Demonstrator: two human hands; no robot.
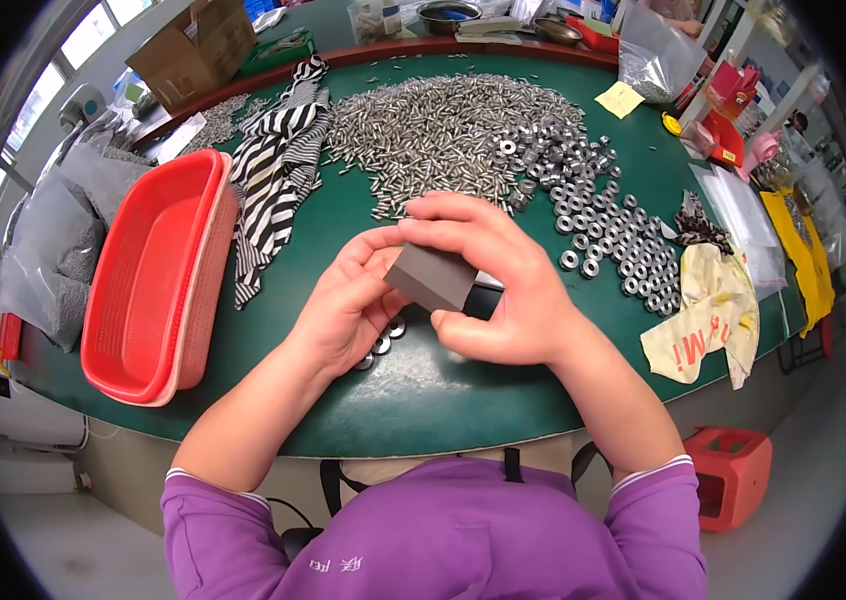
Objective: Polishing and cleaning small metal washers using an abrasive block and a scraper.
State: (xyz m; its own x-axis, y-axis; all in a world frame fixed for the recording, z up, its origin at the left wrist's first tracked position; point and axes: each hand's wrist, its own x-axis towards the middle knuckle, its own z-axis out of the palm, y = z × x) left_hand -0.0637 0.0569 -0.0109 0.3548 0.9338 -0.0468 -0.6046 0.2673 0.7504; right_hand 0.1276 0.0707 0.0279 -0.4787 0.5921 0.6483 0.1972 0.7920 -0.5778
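One head-worn fisheye view looks steeply down, close over the green table (423, 400), facing away from the wearer.

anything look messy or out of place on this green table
Mostly orderly. The black-and-white striped cloth lies crumpled across the green table, and the yellow sticky note sits askew. Both hands hold a dark grey rectangular block.

Brown cardboard box (198, 45), open, at table's far left corner. Yellow sticky note (620, 99) on green top, far right. Clear plastic bags of grey parts (53, 250) slumped off left edge; another bag (655, 55) far right.
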